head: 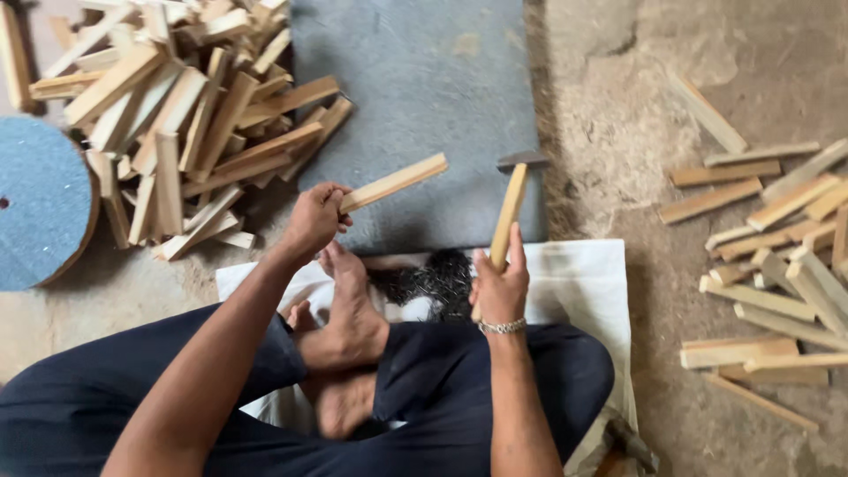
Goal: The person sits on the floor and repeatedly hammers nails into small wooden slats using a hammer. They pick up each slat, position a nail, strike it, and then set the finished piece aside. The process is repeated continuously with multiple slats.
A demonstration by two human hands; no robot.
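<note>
I sit cross-legged on the ground. My left hand (pixel 315 218) grips one end of a short flat wooden slat (pixel 395 182), which points up and to the right over the grey mat (pixel 424 79). A hammer is raised in my right hand (pixel 499 287); its pale wooden handle (pixel 509 217) is upright and its dark metal head (pixel 522 160) is on top. Between my hands, in front of my bare feet (pixel 352 309), lies a dark heap of small nails (pixel 437 281) on a white cloth (pixel 579 278).
A large heap of wooden slats (pixel 185 115) lies at the upper left, beside a round blue disc (pixel 40 203). More slats (pixel 777 256) are scattered on the dirt floor at the right. My dark trousers fill the bottom of the view.
</note>
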